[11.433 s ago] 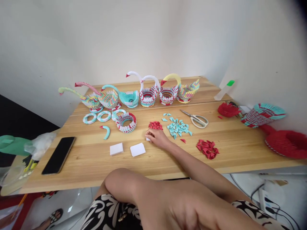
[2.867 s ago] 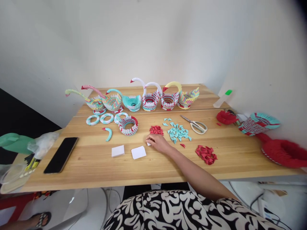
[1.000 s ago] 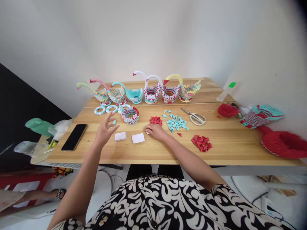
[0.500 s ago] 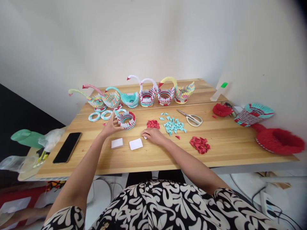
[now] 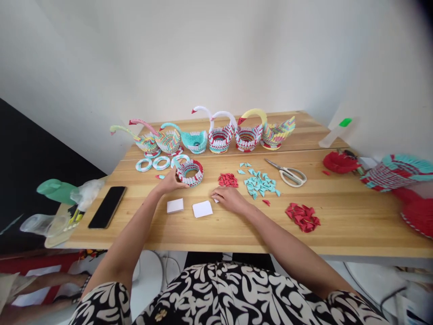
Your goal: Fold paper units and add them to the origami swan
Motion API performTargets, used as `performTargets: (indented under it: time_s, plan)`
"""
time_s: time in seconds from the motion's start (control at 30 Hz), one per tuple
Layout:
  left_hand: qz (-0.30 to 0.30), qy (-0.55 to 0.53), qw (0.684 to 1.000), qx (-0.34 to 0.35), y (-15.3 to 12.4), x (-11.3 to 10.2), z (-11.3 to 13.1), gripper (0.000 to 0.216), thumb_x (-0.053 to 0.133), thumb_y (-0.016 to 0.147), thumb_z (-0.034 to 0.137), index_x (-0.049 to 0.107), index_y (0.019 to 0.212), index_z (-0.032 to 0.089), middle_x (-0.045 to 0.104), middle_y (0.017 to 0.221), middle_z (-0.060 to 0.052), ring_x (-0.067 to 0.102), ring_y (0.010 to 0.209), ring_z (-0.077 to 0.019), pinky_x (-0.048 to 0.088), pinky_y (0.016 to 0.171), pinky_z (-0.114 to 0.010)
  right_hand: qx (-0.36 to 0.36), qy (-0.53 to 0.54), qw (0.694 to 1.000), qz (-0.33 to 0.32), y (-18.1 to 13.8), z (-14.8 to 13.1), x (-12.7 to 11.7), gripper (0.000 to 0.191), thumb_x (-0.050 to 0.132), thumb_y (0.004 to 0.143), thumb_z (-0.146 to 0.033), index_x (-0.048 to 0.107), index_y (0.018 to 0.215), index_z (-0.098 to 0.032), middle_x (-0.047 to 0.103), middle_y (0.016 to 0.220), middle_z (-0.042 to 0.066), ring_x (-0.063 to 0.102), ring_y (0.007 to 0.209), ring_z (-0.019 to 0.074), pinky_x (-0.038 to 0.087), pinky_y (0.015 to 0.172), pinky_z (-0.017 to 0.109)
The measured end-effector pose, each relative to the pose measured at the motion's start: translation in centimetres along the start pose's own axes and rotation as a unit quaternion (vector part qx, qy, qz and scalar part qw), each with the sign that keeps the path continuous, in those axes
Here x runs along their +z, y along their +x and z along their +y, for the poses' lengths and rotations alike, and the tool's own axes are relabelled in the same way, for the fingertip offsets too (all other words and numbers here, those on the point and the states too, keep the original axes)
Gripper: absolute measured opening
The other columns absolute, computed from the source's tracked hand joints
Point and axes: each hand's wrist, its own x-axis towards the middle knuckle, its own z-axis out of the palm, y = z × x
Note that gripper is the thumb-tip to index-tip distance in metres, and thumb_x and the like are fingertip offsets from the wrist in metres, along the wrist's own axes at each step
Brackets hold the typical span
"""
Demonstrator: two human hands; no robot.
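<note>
My left hand (image 5: 170, 182) reaches over the wooden table (image 5: 237, 230) and curls its fingers against the left side of a small round bowl (image 5: 191, 172) built of folded red, white and teal paper. The red tip of a curved teal paper piece (image 5: 157, 177) shows just left of that hand. My right hand (image 5: 230, 198) rests on the table with bent fingers pressed on a small white paper piece (image 5: 215, 200). Two white paper stacks (image 5: 175, 205) (image 5: 202, 209) lie between the hands. A red pile of folded pieces (image 5: 228, 180) lies just beyond my right hand.
A row of paper swans (image 5: 219, 135) lines the back, with paper rings (image 5: 153, 163) in front. Teal pieces (image 5: 260, 184), scissors (image 5: 288, 172) and another red pile (image 5: 302, 217) lie to the right. A phone (image 5: 107, 206) is at the left; red paper models (image 5: 341, 161) and a glue bottle (image 5: 334, 132) at the right.
My left arm came into view, rose over the table and moved forward onto the paper bowl. My right hand has stayed on the small white piece. The camera shifted slightly.
</note>
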Motion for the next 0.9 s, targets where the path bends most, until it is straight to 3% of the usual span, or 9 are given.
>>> performTargets:
  time_s: [0.23,0.37,0.53,0.67,0.9]
  plan:
    - [0.008,0.015,1.000,-0.023,-0.5,-0.1,0.7,0.095,0.084,0.057,0.043,0.040,0.136,0.013,0.059,0.125,-0.016,0.057,0.114,-0.0328,0.046,0.099,-0.048,0.011,-0.002,1.000,-0.005,-0.1,-0.1,-0.1,0.021,0.050,0.095,-0.023,0.070,0.097,-0.019,0.074,0.101,0.007,0.066,0.089,0.0196,0.043,0.075,0.027]
    - [0.075,0.011,0.997,-0.018,0.0,-2.6,0.9,0.092,0.084,0.059,0.042,0.041,0.136,0.014,0.059,0.123,-0.016,0.057,0.116,-0.0320,0.046,0.101,-0.044,0.012,-0.002,1.000,-0.010,-0.1,-0.3,-0.3,0.020,0.050,0.095,-0.022,0.070,0.097,-0.019,0.074,0.100,0.007,0.067,0.088,0.0193,0.044,0.074,0.027]
    - [0.136,0.028,0.990,-0.016,2.0,-6.0,0.3,0.106,0.086,0.057,0.043,0.030,0.143,0.016,0.057,0.128,-0.015,0.056,0.118,-0.0289,0.044,0.102,-0.042,0.018,-0.006,1.000,-0.015,0.0,-0.7,-0.5,0.021,0.050,0.095,-0.023,0.070,0.097,-0.019,0.074,0.100,0.008,0.067,0.089,0.0194,0.044,0.074,0.027]
    - [0.142,0.055,0.988,-0.018,3.2,-6.5,-0.4,0.107,0.086,0.056,0.044,0.031,0.143,0.016,0.056,0.130,-0.015,0.056,0.119,-0.0296,0.043,0.104,-0.043,0.022,-0.005,1.000,-0.020,-0.1,-0.9,-0.8,0.022,0.049,0.096,-0.024,0.070,0.096,-0.018,0.074,0.101,0.007,0.067,0.088,0.0191,0.044,0.074,0.027]
    - [0.101,0.082,0.991,-0.024,4.5,-6.3,-1.6,0.100,0.083,0.060,0.039,0.032,0.143,0.017,0.055,0.133,-0.015,0.057,0.118,-0.0290,0.044,0.102,-0.042,0.023,-0.005,1.000,-0.019,-0.1,-0.7,-0.6,0.021,0.049,0.095,-0.024,0.070,0.098,-0.019,0.074,0.104,0.007,0.067,0.091,0.0195,0.045,0.077,0.028]
